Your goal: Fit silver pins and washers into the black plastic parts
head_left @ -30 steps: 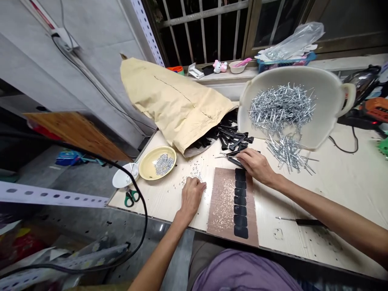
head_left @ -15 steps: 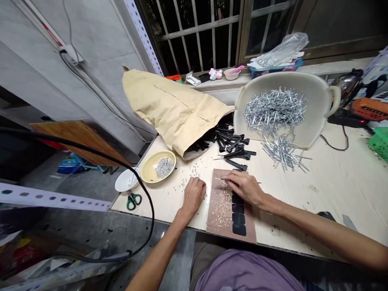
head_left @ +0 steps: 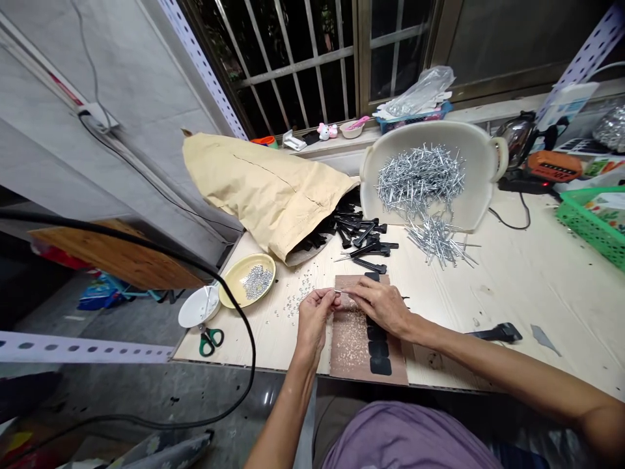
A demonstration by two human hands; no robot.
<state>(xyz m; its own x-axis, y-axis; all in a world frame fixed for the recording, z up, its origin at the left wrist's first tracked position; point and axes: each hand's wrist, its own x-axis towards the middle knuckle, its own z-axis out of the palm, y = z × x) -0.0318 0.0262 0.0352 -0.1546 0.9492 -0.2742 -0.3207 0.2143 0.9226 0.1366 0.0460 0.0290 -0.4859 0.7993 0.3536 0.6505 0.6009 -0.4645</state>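
Observation:
My right hand [head_left: 383, 306] is closed in a pinch on a thin metal pin [head_left: 344, 292] above a brown board [head_left: 349, 365]. The pin points left toward my left hand [head_left: 314, 316], whose thumb and forefinger are pressed together at its tip. Whatever is between those left fingertips is too small to make out. Beneath my right hand, a column of black rounded-square pads [head_left: 379, 365] runs along the board, with pale specks beside it. Small silver pieces [head_left: 299, 298] lie scattered just left of my hands.
A paper sack [head_left: 263, 189] spills black plastic parts [head_left: 371, 247]. A white basin [head_left: 476, 202] holds metal pins, with a pile [head_left: 442, 241] before it. Left are a yellow bowl [head_left: 234, 286], a white bowl [head_left: 193, 309] and green-handled scissors [head_left: 211, 341]. A green basket [head_left: 586, 228] stands right.
My left hand has risen from the scattered silver pieces and moved right to the pin's tip. My right hand still holds the pin over the board. The camera view has shifted.

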